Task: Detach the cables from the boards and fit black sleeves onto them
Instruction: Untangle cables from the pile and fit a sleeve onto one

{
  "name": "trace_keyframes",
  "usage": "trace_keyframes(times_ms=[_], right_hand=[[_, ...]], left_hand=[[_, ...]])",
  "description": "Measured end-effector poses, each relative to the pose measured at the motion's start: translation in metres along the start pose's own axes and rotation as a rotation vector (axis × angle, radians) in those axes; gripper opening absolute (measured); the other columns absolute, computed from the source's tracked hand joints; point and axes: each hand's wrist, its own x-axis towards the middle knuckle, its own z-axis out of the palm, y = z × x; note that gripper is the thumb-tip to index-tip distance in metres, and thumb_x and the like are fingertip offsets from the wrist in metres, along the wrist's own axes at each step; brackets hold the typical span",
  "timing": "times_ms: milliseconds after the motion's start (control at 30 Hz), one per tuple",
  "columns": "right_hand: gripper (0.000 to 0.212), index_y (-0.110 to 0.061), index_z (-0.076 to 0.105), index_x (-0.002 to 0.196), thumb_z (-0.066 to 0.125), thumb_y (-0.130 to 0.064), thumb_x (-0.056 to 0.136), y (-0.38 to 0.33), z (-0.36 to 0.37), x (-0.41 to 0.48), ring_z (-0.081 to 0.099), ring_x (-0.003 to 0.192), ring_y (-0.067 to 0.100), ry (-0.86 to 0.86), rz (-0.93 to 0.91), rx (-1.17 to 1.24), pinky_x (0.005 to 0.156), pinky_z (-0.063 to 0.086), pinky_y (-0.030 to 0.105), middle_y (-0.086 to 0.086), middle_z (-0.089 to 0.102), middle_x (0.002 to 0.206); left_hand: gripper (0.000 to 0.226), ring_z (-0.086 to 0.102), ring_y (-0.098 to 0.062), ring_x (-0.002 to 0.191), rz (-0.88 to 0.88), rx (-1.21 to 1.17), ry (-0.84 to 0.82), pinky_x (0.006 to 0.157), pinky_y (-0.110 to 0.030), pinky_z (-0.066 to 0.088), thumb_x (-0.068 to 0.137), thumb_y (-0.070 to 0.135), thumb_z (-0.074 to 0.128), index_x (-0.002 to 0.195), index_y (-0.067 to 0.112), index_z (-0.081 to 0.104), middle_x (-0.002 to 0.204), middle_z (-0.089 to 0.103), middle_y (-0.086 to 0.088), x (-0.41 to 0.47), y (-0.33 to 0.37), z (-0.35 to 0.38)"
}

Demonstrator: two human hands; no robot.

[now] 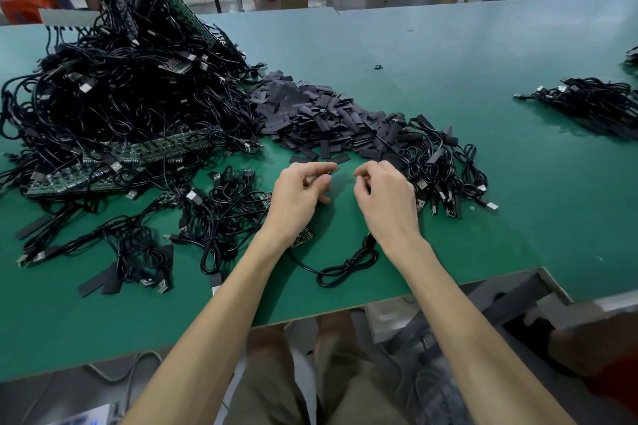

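Over mid table (448, 55), both hands work close together. Left hand (300, 193): index and thumb curled, pinching what looks like one black sleeve (334, 169) at the tips. Right hand (385, 198): fingers curled inward; cannot tell whether they hold anything. Cable (345, 267) lies loose under the wrists, one end by a small board (304, 237); joined or not, unclear.

Step, judged: readying a sleeve before threading. Next move needs the flat sleeve squeezed open and a cable end picked up.

Sleeve pile (310, 117) just ahead; tangled heap (121, 97) close on the left; sleeved cables (445, 166) just beside the right hand. Open room: bare green to the right. Forearms cross the near edge.
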Motion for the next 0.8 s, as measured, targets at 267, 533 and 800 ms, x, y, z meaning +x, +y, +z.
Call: trace_keyframes(times_ms=[267, 533, 800], right_hand=[[0.026, -0.014, 0.07, 0.12, 0.072, -0.018, 0.095, 0.004, -0.002, 0.004, 0.053, 0.109, 0.017, -0.105, -0.172, 0.303, 0.094, 0.048, 0.035, -0.007, 0.062, 0.105], [0.003, -0.019, 0.066, 0.096, 0.067, -0.02, 0.098, 0.008, 0.002, 0.006, 0.06, 0.089, 0.014, -0.034, -0.061, 0.399, 0.08, 0.048, 0.027, -0.01, 0.062, 0.091], [0.014, -0.027, 0.051, 0.087, 0.061, -0.018, 0.091, 0.007, 0.001, 0.006, 0.065, 0.077, 0.009, -0.058, 0.02, 0.481, 0.07, 0.055, 0.031, -0.008, 0.07, 0.092]], left_hand=[[0.023, 0.069, -0.021, 0.072, 0.006, -0.027, -0.013, 0.073, -0.036, 0.061, 0.097, 0.005, 0.067, 0.119, 0.008, 0.071, 0.095, 0.073, -0.004, -0.002, 0.003, -0.001], [0.018, 0.069, -0.012, 0.093, 0.109, 0.057, 0.074, 0.083, -0.031, 0.058, 0.097, 0.013, 0.07, 0.114, 0.013, 0.074, 0.101, 0.075, 0.005, -0.004, 0.017, -0.011], [0.022, 0.061, -0.023, 0.108, -0.15, 0.856, -0.228, 0.101, -0.045, 0.046, 0.093, 0.035, 0.075, 0.109, 0.02, 0.072, 0.109, 0.069, 0.003, 0.012, 0.028, -0.085]])
